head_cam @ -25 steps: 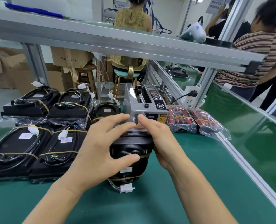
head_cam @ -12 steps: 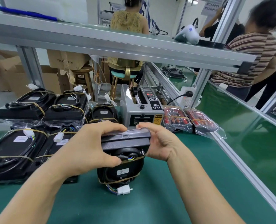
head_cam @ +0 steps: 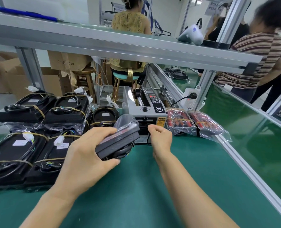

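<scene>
Left hand (head_cam: 85,155) grips black unit (head_cam: 118,142), tilted.

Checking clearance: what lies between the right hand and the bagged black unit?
Head view: only a bare gap separates right hand and black unit; the tape dispenser stands behind.

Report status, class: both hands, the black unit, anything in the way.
Left hand grips black unit, tilted, clear bag at its top. Right hand off it, fingers curled at tape dispenser front; hold unclear. Path between them open.
</scene>
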Action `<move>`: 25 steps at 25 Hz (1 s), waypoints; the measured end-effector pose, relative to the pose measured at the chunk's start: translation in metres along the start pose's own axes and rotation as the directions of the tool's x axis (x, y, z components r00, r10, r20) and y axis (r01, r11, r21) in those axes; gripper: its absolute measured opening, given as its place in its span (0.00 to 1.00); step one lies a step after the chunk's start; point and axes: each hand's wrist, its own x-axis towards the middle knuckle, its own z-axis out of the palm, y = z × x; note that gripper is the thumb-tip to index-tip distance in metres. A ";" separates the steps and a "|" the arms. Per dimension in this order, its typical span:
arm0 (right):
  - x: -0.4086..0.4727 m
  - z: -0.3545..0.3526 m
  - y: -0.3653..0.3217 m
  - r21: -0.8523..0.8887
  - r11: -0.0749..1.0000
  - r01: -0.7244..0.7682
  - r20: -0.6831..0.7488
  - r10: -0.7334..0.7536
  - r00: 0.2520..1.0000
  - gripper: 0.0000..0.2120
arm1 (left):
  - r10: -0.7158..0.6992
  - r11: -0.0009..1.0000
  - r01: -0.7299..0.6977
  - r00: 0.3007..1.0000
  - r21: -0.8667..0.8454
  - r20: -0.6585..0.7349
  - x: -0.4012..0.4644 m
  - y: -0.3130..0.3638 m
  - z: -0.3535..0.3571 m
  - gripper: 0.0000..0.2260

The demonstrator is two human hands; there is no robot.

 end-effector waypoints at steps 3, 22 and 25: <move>0.009 0.010 -0.001 -0.042 0.999 -0.002 -0.048 0.000 0.999 0.05 | -0.040 0.999 0.039 0.998 -0.004 -0.048 0.002 -0.004 0.000 0.33; -0.105 -0.028 -0.035 0.232 0.969 0.084 0.525 -0.198 0.828 0.03 | -0.091 0.993 0.086 0.994 -0.083 -0.059 0.003 0.007 0.008 0.27; -0.104 -0.023 -0.032 0.206 0.972 0.116 0.502 -0.207 0.840 0.05 | -0.099 0.993 0.094 0.993 -0.076 -0.069 0.002 0.008 0.008 0.27</move>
